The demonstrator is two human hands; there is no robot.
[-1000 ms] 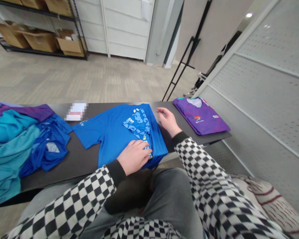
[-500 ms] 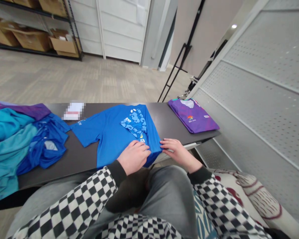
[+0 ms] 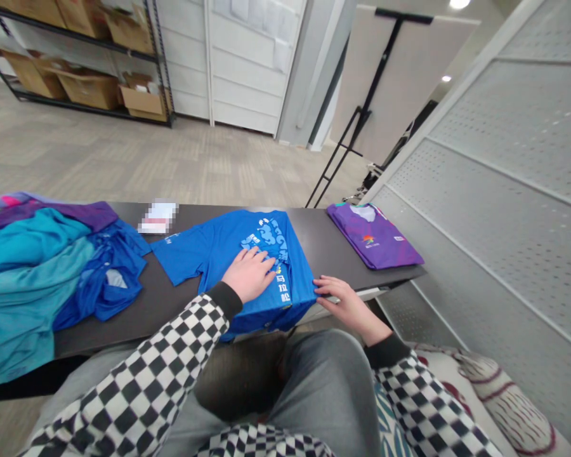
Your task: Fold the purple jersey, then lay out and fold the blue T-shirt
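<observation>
A blue T-shirt (image 3: pixel 233 244) lies on the dark table, its right side folded inward so that a patterned sleeve and white lettering face up. Its lower end hangs over the table's near edge. My left hand (image 3: pixel 250 274) rests on the shirt beside the patterned part, fingers stretched out and slightly spread, palm down. At the shirt's right folded edge, my right hand (image 3: pixel 347 308) has its fingertips closed on the cloth near the front of the table.
A heap of teal, blue and purple garments (image 3: pixel 42 273) covers the table's left end. A folded purple T-shirt (image 3: pixel 375 238) lies at the right end. Behind the blue shirt's sleeve is a blurred white item (image 3: pixel 158 217). A perforated grey panel (image 3: pixel 495 190) stands on the right.
My left hand has moved up and left across the shirt, uncovering the white lettering. My right hand stays at the shirt's right edge. The view has tilted slightly.
</observation>
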